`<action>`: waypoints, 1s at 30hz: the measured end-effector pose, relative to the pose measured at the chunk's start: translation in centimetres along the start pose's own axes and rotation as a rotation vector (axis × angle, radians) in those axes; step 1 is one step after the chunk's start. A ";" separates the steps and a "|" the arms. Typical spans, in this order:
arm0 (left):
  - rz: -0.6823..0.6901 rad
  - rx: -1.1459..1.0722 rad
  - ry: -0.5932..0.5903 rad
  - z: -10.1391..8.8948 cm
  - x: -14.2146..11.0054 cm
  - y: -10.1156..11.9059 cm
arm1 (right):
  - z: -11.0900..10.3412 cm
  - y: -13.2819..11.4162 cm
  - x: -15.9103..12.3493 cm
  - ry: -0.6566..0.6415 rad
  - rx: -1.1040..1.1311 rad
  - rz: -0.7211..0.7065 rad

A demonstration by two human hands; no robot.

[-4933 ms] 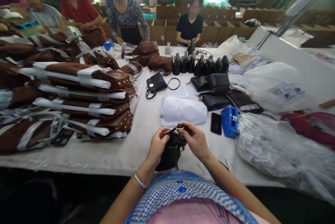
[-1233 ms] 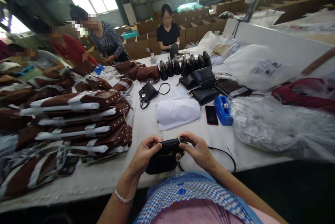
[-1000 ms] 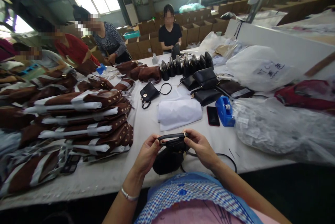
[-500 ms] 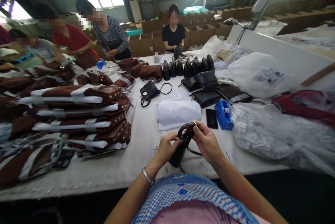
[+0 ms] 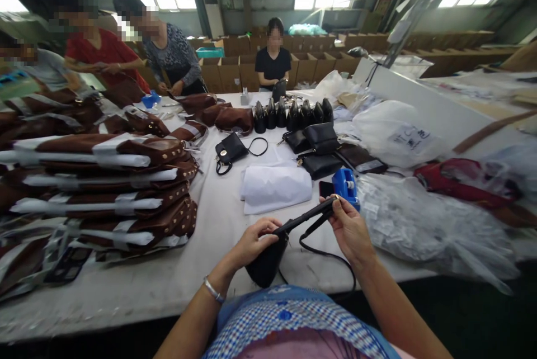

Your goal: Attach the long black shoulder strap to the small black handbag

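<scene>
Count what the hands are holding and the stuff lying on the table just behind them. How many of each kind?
Bag, held by left hand and right hand: 1
Paper pile: 1
Phone: 1
Tape dispenser: 1
Total: 4

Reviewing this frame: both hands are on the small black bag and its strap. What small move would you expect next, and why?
Probably the right hand draws the strap farther out to the right. The left hand pins the black bag at the table edge, the strap runs nearly taut between the hands, and a slack loop hangs below the right hand, so there seems to be more length to take up.
</scene>
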State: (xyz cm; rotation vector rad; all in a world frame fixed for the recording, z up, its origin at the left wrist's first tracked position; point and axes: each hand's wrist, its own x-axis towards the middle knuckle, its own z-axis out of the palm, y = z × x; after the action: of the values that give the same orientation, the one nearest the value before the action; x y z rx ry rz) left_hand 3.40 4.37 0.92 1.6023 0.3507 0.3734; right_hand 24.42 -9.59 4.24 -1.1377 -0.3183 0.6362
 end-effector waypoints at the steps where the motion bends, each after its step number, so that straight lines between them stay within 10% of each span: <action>1: -0.025 -0.054 -0.051 -0.7 -0.5 0.1 | -0.6 0.3 0.0 -0.015 -0.036 0.003; 17: -0.162 0.440 0.355 0.6 -3.5 -1.9 | -2.6 2.6 1.6 -0.268 -0.501 -0.070; 30: -0.246 0.152 0.439 -4.0 -8.4 -5.5 | -1.8 8.5 1.0 -0.556 -0.788 -0.281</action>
State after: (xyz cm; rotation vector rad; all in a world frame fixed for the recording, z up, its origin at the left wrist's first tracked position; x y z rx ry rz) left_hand -5.90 4.55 -4.58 1.5933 0.9206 0.5180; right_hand 23.50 -7.99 -4.34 -1.6037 -1.2649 0.5781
